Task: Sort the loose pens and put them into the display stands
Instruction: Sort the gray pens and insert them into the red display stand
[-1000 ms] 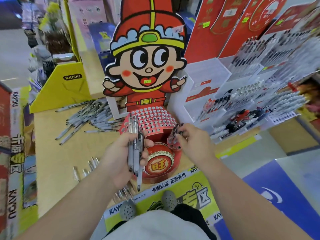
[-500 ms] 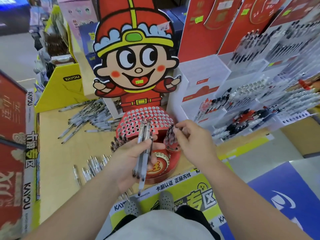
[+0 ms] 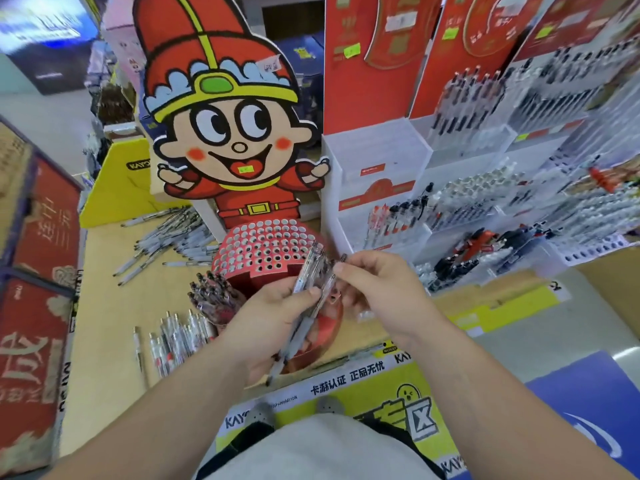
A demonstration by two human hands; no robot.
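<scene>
My left hand [image 3: 266, 327] grips a bundle of clear pens [image 3: 306, 299] that points up and to the right in front of the red display stand [image 3: 266, 247] with its many round holes. My right hand [image 3: 377, 292] reaches in from the right and pinches the top of one pen in that bundle. A cluster of pens [image 3: 216, 296] stands in the stand's lower left part. Loose pens [image 3: 180, 336] lie on the yellow table [image 3: 104, 317] to the left of my left hand, and a larger loose pile [image 3: 166, 237] lies farther back.
A cartoon figure board [image 3: 221, 133] rises behind the red stand. White tiered racks [image 3: 485, 209] full of pens fill the right side under red boards. A yellow box [image 3: 117, 188] stands at the back left. Red panels [image 3: 38, 271] line the left edge.
My right hand left the pens standing in the stand's right part and came to the bundle in my left hand. The bundle rose and tilted. The view shifted left.
</scene>
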